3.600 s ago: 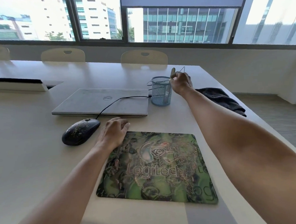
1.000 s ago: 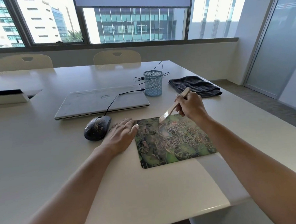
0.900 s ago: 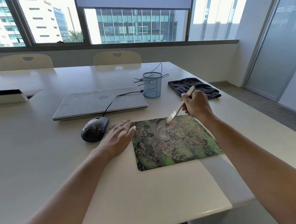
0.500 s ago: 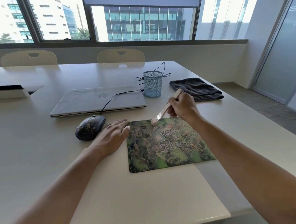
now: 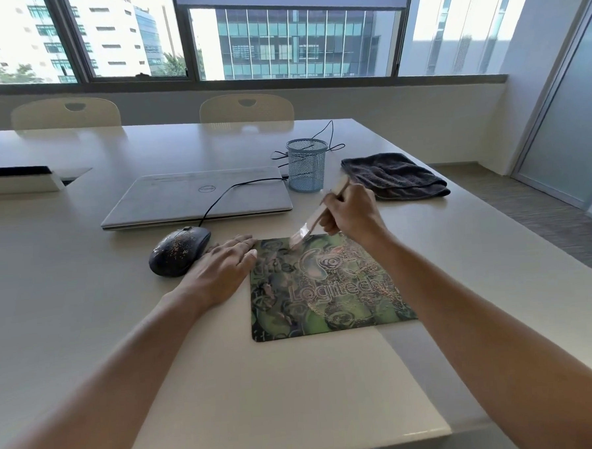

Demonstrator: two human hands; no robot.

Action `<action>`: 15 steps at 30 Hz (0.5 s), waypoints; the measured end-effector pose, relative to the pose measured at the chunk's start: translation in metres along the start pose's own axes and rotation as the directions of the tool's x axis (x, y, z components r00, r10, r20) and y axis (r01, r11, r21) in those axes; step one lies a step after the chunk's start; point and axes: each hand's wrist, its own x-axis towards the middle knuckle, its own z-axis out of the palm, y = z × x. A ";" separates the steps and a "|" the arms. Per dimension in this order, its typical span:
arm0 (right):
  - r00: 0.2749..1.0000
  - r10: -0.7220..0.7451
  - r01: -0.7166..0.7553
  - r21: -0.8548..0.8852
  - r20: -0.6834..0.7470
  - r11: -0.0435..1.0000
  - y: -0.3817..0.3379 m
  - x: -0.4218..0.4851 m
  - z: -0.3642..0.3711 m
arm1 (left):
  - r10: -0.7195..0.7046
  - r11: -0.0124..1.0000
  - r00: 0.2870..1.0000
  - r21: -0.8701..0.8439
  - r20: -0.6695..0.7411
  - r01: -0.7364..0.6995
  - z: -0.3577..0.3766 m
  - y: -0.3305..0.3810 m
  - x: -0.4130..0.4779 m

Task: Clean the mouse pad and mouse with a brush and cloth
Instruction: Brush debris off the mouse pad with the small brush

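1. Moved from cup (image 5: 307, 170) to mouse pad (image 5: 325, 291): brush (image 5: 316, 216) pinched in right hand (image 5: 350, 211), bristles touching.
2. Left hand (image 5: 224, 265) flat at pad's edge, mouse (image 5: 179, 251) beside.
3. Barely started; mouse speckled, cloth (image 5: 393, 176) unused.

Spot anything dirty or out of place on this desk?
Yes. The black mouse is speckled with pale gritty crumbs across its top, and similar grit dusts the mouse pad, mostly its right half. The mouse sits off the pad, on the table beside it.

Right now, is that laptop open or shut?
Shut: the laptop lies flat, lid down, with its logo facing up.
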 end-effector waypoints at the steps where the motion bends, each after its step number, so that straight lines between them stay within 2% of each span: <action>1: 1.000 0.006 -0.007 -0.034 -0.016 0.999 0.003 0.000 -0.004 | 0.001 1.000 1.000 0.002 0.000 -0.001 0.000 0.000 0.000; 4: 0.996 -0.026 0.009 -0.198 -0.084 0.980 0.010 0.001 -0.026 | 0.005 1.000 1.000 0.007 0.009 -0.005 0.000 -0.002 0.000; 7: 0.986 -0.103 0.037 -0.428 -0.134 0.903 0.009 0.005 -0.046 | 0.005 1.000 1.000 0.020 0.019 -0.006 0.001 -0.002 0.000; 9: 0.976 -0.142 0.041 -0.496 -0.168 0.867 0.006 0.007 -0.049 | 0.000 0.999 1.000 0.042 0.028 -0.001 0.001 -0.002 0.001; 11: 0.975 -0.155 0.075 -0.423 -0.160 0.903 0.000 0.005 -0.041 | -0.008 0.998 0.999 0.070 0.046 0.005 0.002 0.000 0.001; 13: 0.989 -0.100 0.074 -0.229 -0.107 0.971 -0.005 0.001 -0.026 | -0.012 0.995 0.998 0.099 0.069 0.005 0.002 -0.001 0.001; 15: 0.998 -0.041 0.036 -0.078 -0.054 0.996 -0.006 -0.002 -0.012 | -0.014 0.993 0.995 0.121 0.094 0.002 0.003 -0.002 0.001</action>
